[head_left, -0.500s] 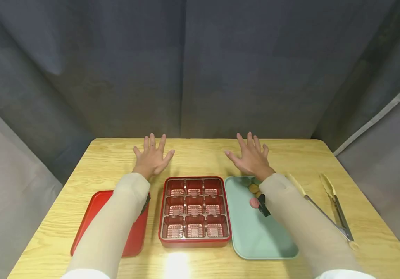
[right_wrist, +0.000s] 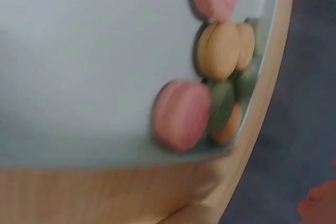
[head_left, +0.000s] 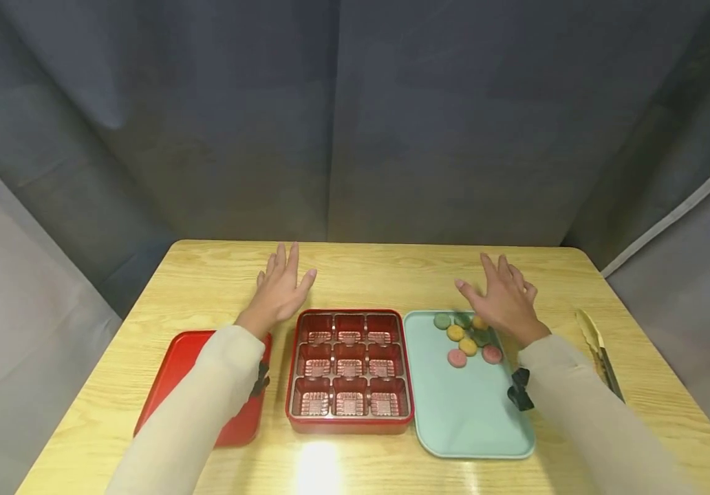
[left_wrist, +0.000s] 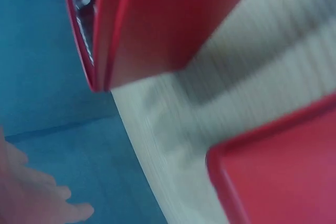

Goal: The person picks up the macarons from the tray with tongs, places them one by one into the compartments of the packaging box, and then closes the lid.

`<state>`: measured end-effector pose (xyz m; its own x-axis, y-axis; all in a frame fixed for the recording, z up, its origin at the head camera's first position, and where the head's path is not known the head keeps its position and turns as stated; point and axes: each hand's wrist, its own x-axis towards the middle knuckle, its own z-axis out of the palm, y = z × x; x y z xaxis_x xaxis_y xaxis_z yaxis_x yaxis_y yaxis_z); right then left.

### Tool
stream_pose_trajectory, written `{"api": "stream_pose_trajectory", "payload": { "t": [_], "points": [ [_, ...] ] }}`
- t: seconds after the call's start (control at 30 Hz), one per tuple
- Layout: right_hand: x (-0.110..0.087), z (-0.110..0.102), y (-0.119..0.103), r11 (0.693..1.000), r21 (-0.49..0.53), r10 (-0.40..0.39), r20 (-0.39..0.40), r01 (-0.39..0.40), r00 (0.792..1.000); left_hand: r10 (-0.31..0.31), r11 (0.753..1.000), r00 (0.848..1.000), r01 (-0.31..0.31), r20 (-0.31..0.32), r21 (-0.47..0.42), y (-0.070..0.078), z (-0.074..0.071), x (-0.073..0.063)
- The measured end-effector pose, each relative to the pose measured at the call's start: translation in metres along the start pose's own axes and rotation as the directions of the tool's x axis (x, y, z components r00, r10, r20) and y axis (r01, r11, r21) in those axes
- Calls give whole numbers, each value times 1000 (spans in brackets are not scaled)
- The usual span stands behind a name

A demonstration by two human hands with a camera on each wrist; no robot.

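Note:
In the head view, my left hand (head_left: 277, 294) hovers behind the red box and the red tray (head_left: 172, 371), fingers straight and thumb spread. The red box (head_left: 350, 425) stands between the two trays, and its divided insert shows bare compartments. My right hand (head_left: 503, 302) is over the back right corner of the pale green tray (head_left: 460, 412), its fingers loosely bent around nothing. Pink macarons (right_wrist: 181, 115), yellow macarons (right_wrist: 218, 51) and green macarons (head_left: 442, 321) lie grouped at that tray's back end.
Tongs (head_left: 592, 335) lie on the table to the right of the pale green tray, partly hidden behind my right sleeve. A dark grey curtain (head_left: 237, 137) hangs along the table's back edge. Light cloth hangs at both sides.
My right hand has moved to the right, its fingers bending more, uncovering more macarons. My left hand has shifted slightly right and turned, its fingers now closer together.

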<state>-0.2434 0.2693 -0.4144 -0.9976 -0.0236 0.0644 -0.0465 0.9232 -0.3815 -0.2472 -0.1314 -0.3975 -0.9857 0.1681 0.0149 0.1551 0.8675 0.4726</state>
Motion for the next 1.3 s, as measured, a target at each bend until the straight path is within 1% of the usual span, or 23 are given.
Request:
{"api": "stream_pose_trajectory", "payload": {
  "t": [0.17,0.27,0.47,0.57,0.63,0.73,0.8,0.93,1.0,1.07,1.2,1.27,1.3],
  "points": [
    [-17,-8,25,996,82,33,-42,-29,999,10,995,1000,-12,-20,-104,-1,3,-14],
    [-30,-11,39,993,112,53,-79,-44,995,10,986,1000,-14,-23,-166,-4,7,-23],
    [-59,-19,62,987,123,120,-129,-104,984,-9,953,1000,-1,-30,-304,-9,20,-45],
    [-74,-23,73,979,123,181,-138,-165,974,-10,935,999,-3,-34,-356,-9,25,-56],
    [-84,-25,81,970,126,225,-131,-208,966,-11,921,999,-3,-33,-390,-8,29,-63],
    [-97,-27,92,955,123,283,-99,-270,954,-18,892,999,4,-28,-452,-5,32,-73],
    [-105,-26,98,945,127,311,-70,-301,948,-34,876,999,21,-19,-482,-3,34,-80],
    [-113,-23,104,935,141,331,-24,-324,943,-58,847,998,44,-10,-530,-1,39,-90],
    [-115,-21,105,929,146,343,-2,-339,939,-66,833,998,47,-14,-551,0,42,-95],
    [-116,-19,107,925,130,358,16,-357,934,-64,813,998,41,-20,-581,0,45,-100],
    [-120,-17,109,912,96,393,68,-398,917,-50,747,998,13,-37,-665,-2,53,-112],
    [-121,-16,109,908,89,402,91,-410,911,-52,711,998,11,-37,-703,-3,57,-118],
    [-122,-16,109,906,87,405,102,-414,908,-53,700,998,8,-40,-714,-4,59,-121]
  ]
}}
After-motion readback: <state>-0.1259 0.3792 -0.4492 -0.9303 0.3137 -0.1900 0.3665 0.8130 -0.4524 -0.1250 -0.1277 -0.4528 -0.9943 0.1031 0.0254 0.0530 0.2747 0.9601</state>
